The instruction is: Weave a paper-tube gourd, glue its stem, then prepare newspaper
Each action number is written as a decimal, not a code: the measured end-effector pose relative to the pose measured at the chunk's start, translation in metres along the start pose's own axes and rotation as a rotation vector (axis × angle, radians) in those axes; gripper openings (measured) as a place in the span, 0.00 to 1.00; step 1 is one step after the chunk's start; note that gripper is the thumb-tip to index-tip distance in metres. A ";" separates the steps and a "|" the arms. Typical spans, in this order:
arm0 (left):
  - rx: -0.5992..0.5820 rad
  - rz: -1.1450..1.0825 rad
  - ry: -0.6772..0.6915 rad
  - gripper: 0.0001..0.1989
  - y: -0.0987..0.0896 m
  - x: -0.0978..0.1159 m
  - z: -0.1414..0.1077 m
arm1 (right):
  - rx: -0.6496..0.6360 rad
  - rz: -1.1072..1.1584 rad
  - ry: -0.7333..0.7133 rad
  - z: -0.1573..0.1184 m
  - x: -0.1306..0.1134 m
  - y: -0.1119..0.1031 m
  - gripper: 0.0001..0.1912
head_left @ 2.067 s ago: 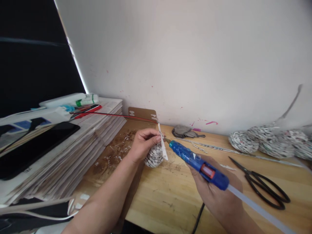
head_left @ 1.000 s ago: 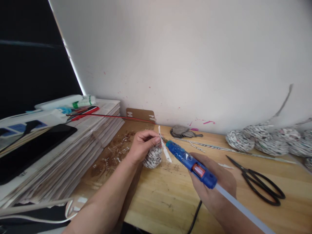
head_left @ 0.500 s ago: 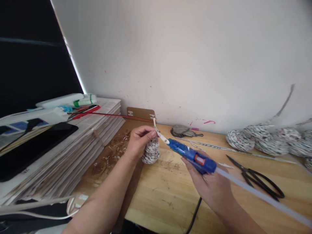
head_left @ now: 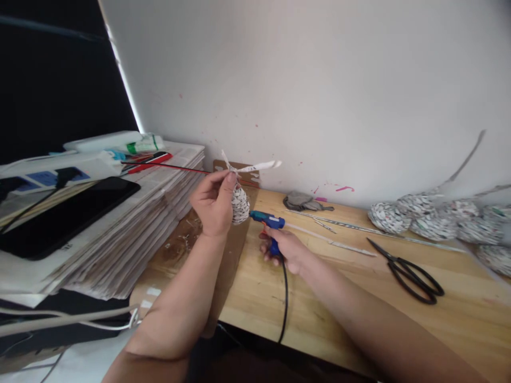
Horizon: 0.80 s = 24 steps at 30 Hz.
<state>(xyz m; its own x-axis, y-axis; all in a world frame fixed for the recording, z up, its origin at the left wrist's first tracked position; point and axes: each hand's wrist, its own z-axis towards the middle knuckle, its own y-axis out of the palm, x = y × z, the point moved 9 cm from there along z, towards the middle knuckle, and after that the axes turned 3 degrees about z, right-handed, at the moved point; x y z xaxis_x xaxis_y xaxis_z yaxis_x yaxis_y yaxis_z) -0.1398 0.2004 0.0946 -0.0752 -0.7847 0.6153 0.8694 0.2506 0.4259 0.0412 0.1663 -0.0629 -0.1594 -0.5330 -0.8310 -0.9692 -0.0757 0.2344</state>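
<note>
The right hand [head_left: 284, 251] is gripping the glue gun [head_left: 268, 222], now lowered onto the table [head_left: 339, 287]. The left hand [head_left: 213, 199] is pinching the woven ball [head_left: 240, 205] by its strips, now lifted above the table, near the newspaper stack [head_left: 131, 213].

A stack of newspapers [head_left: 131, 223] lay at the table's [head_left: 359, 298] left end, with a tablet [head_left: 64, 215] on top. Scissors [head_left: 407, 271] lay to the right, and paper bundles [head_left: 431, 221] sat behind them against the wall [head_left: 319, 80].
</note>
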 end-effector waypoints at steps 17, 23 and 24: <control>-0.266 0.078 -0.137 0.06 0.027 -0.003 -0.030 | 0.193 -0.702 -0.379 -0.013 -0.077 -0.018 0.16; -0.317 0.085 -0.083 0.04 0.038 0.009 -0.046 | 0.313 -0.565 -0.905 -0.102 -0.138 -0.010 0.21; -0.327 0.092 -0.074 0.03 0.039 0.011 -0.048 | 0.327 -0.539 -0.960 -0.111 -0.141 -0.007 0.21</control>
<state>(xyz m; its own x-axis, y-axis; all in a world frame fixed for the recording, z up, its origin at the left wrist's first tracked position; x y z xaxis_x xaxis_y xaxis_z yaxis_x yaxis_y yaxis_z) -0.0833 0.1742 0.0855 -0.0138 -0.7208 0.6930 0.9838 0.1143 0.1385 0.0911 0.1485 0.1081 0.3501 0.3749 -0.8584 -0.9348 0.1988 -0.2944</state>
